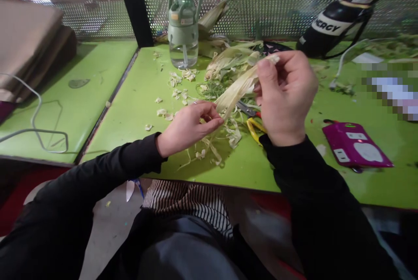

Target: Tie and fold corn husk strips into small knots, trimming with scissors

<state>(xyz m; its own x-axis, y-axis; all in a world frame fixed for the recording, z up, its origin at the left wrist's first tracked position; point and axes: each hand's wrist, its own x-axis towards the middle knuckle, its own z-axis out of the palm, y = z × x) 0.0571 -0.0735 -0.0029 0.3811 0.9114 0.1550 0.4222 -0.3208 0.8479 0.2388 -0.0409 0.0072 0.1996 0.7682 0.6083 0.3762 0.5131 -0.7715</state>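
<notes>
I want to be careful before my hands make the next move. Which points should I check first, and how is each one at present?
1. Left hand grips the husk at its near end: ok, pinched by thumb and fingers.
2. Right hand grips the far end: ok, also pinched.
3. Husk has no small tears: cannot tell, too little detail.
4. Scissors clear of the right hand: cannot tell; the hand hides part of them.
5. Table around the hands free of scraps: not ok, pieces are scattered there.
6. Green bottle upright: ok, it stands behind the scraps.
</notes>
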